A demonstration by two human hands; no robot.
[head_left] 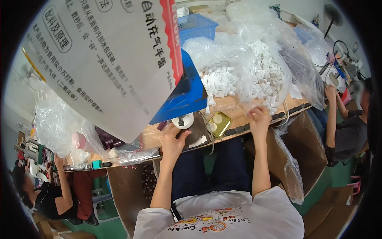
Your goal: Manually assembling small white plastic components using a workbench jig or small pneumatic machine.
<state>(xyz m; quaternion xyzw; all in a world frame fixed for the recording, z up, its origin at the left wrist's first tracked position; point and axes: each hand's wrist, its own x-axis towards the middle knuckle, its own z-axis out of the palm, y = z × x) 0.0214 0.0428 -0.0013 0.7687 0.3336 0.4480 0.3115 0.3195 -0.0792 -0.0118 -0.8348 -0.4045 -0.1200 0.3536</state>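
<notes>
My left hand (173,139) is at a blue press-like machine (191,97), its thumb and fingers curled at the near edge of a white round part (186,120) below the machine. My right hand (259,118) hovers at the near edge of a heap of small white plastic pieces (266,75), fingertips pinched together. Anything between them is too small to make out. Between my hands lies a yellow-rimmed tin (225,124) with round pale items in it. A few loose white pieces (199,141) rest on the dark plate by my left hand.
A large printed white sheet (107,59) hangs close at upper left, hiding part of the bench. Clear plastic bags (238,24) and a blue basket (197,27) stand behind. A pink container (79,140) is at left. Co-workers sit on both sides; cardboard boxes (298,147) stand below the bench.
</notes>
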